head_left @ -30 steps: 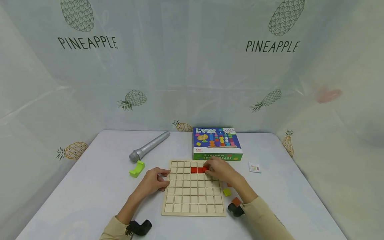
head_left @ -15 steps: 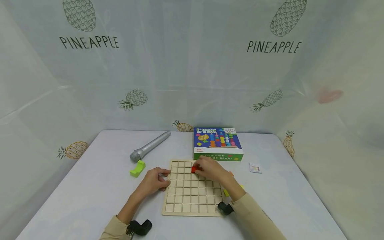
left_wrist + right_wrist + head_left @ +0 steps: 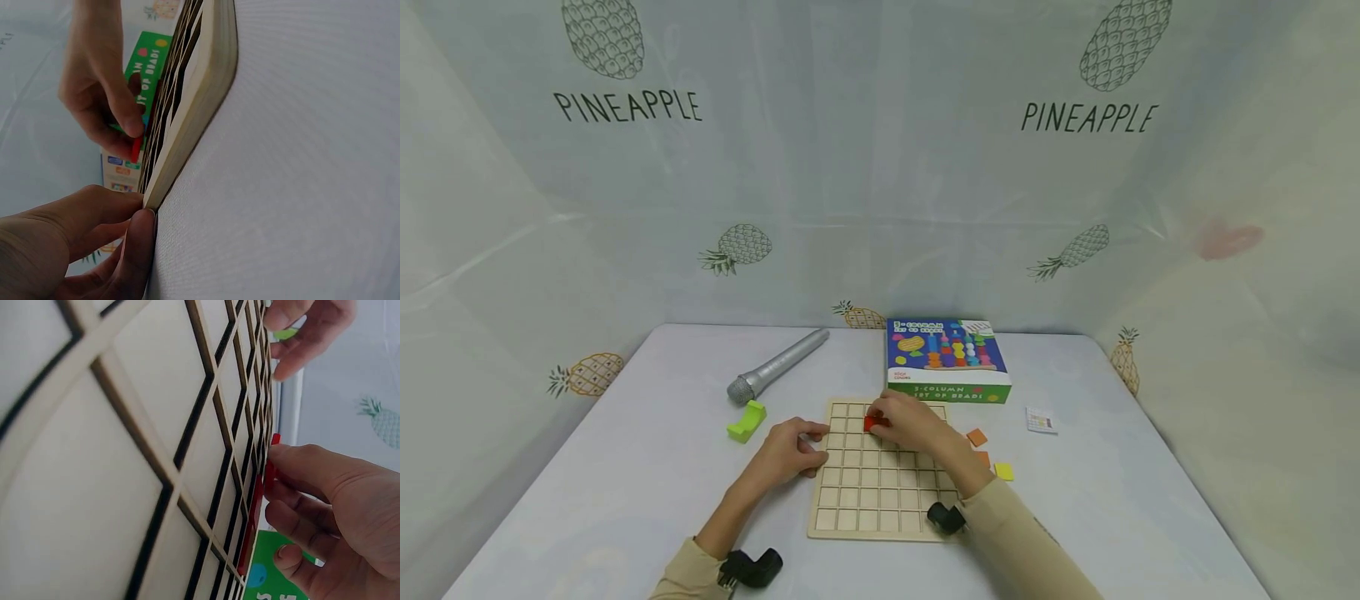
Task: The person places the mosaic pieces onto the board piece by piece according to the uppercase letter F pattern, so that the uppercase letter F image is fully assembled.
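1. We're on the right hand [image 3: 910, 423] first: thumb and fingers pinch a red tile [image 3: 869, 424] over the wooden grid board [image 3: 850, 535], far side, left of centre.
2. Beside that hand, in the right wrist view, more red [image 3: 255, 503] lies along the cells, so we'd call this the placing step, one row in the making.
3. Is the pinched tile seated? We can't tell; it looks tilted. Next, we judge, we need it square over a cell, pressed flat, then let go.
4. Over to our left hand [image 3: 786, 450]: relaxed, thumb and finger apart, tips touching the board's left edge, probably steadying it.
5. Further out, nearer us and right of the right hand, wait orange pieces [image 3: 977, 437] and a yellow tile [image 3: 1003, 472]; just beyond it sits the box [image 3: 947, 392].
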A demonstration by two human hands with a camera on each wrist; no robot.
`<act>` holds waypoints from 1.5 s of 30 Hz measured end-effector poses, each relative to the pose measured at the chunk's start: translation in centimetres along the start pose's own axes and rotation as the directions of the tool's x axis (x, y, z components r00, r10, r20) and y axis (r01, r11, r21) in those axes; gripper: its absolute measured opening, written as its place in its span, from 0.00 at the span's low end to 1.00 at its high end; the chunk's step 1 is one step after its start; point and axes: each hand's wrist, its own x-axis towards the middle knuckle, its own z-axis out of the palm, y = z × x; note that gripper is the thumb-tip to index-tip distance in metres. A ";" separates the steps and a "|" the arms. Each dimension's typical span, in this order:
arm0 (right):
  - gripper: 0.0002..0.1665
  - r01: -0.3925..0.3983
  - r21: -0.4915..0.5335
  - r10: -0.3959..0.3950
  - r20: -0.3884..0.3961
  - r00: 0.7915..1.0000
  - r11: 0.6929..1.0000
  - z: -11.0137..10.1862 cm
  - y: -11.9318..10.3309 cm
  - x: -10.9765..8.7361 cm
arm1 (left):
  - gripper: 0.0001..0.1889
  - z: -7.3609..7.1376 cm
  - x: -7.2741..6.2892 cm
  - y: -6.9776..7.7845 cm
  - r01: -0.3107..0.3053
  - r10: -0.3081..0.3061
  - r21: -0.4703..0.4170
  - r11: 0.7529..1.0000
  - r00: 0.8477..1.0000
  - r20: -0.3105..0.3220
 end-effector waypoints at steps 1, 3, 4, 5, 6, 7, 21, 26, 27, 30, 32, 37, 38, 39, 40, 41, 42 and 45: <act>0.13 -0.005 0.001 0.005 0.002 1.000 1.000 0.0 0.0 0.0 | 0.23 0.0 0.0 0.0 0.001 -0.001 0.000 1.000 1.000 0.000; 0.12 -0.013 0.005 0.013 0.005 1.000 1.000 0.1 -0.1 0.1 | 0.23 0.0 0.0 0.1 0.002 -0.002 0.000 1.000 1.000 0.002; 0.12 -0.016 0.004 0.016 0.006 1.000 1.000 0.1 -0.1 0.1 | 0.23 0.0 0.0 0.1 0.003 -0.003 0.000 1.000 1.000 0.002; 0.12 -0.019 0.006 0.019 0.008 1.000 1.000 0.2 -0.1 0.2 | 0.23 0.0 0.0 0.1 0.004 -0.004 -0.002 1.000 1.000 0.002; 0.12 -0.020 0.007 0.020 0.008 1.000 1.000 0.2 -0.1 0.2 | 0.23 0.0 0.0 0.2 0.004 -0.004 -0.002 1.000 1.000 0.002; 0.12 -0.023 0.008 0.022 0.008 1.000 1.000 0.2 0.0 0.2 | 0.23 0.0 0.0 0.2 0.004 -0.004 -0.003 1.000 1.000 0.000; 0.15 -0.007 -0.004 0.007 -0.008 1.000 1.000 0.0 0.2 -0.3 | 0.23 -0.1 -0.2 0.2 0.010 -0.010 0.019 1.000 1.000 -0.003; 0.16 0.005 0.049 -0.005 -0.007 1.000 0.999 -0.9 0.9 -1.5 | 0.23 -0.1 -0.1 0.1 0.018 -0.017 0.030 0.999 1.000 -0.011; 0.15 0.000 0.075 0.001 -0.008 1.000 0.997 -1.1 1.1 -2.0 | 0.23 0.0 -0.1 0.1 0.017 -0.017 0.030 0.999 1.000 -0.012; 0.14 -0.047 0.141 0.047 0.001 0.999 0.989 -1.9 2.2 -3.4 | 0.23 0.0 0.0 0.1 0.013 -0.013 0.031 0.999 1.000 -0.015; 0.13 -0.076 0.158 0.077 0.000 0.997 0.985 -2.3 3.2 -4.4 | 0.23 0.0 0.0 0.1 0.011 -0.011 0.031 0.999 1.000 -0.019; 0.13 -0.162 0.145 0.167 -0.026 0.986 0.976 -3.4 5.6 -7.3 | 0.23 0.0 0.1 0.2 0.009 -0.008 0.029 1.000 1.000 -0.025; 0.14 -0.175 0.144 0.182 -0.032 0.983 0.974 -3.7 6.0 -7.9 | 0.23 0.0 0.0 0.1 0.008 -0.007 0.027 1.000 1.000 -0.025; 0.14 -0.186 0.143 0.193 -0.040 0.980 0.972 -3.8 6.5 -8.4 | 0.23 0.0 0.0 0.1 0.009 -0.008 0.026 1.000 1.000 -0.023; 0.14 -0.190 0.139 0.199 -0.047 0.979 0.972 -3.9 6.9 -8.9 | 0.23 0.0 0.0 0.2 0.010 -0.009 0.022 1.000 1.000 -0.022; 0.14 -0.189 0.140 0.198 -0.052 0.979 0.972 -4.1 7.3 -9.4 | 0.23 0.0 0.0 0.2 0.011 -0.010 0.019 1.000 1.000 -0.020; 0.14 -0.180 0.136 0.189 -0.056 0.980 0.974 -4.1 7.7 -9.9 | 0.23 0.0 0.0 0.2 0.013 -0.012 0.018 1.000 1.000 -0.019; 0.13 -0.134 0.144 0.144 -0.064 0.987 0.981 -4.1 8.7 -10.9 | 0.23 0.1 -0.1 0.2 0.020 -0.020 0.013 1.000 1.000 -0.016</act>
